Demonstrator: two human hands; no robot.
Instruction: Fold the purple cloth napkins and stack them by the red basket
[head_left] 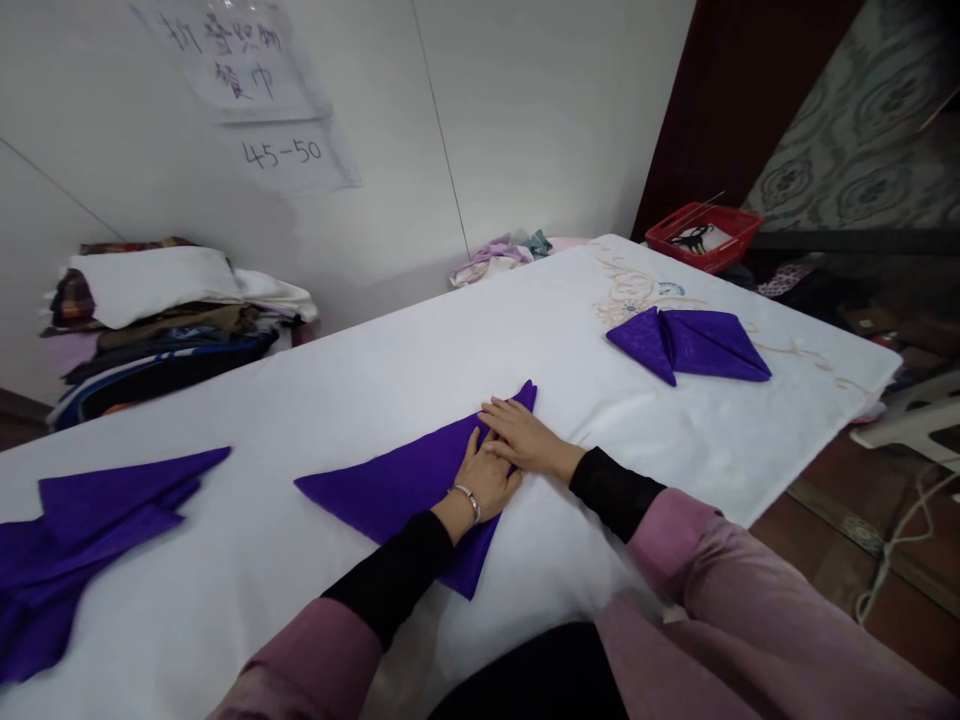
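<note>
A purple cloth napkin (405, 475), folded into a pointed shape, lies on the white tablecloth (300, 600) in front of me. Both my hands press on its right part. My left hand (484, 480), with a bracelet at the wrist, rests flat on the fabric, fingers stretched out. Partly over its fingertips lies my right hand (525, 437), also flat, near the napkin's right edge. To the right sits a second purple napkin (712, 343), folded with two pointed parts. More purple cloth (97, 530) lies loosely at the left, cut off by the view's edge.
Against the wall at the back left rises a pile of folded clothes (172, 310). Some crumpled cloth (491, 258) lies past the table's far edge. A red basket (705, 237) with scissors stands at the far right corner, and a pale cable (892, 545) runs over the floor.
</note>
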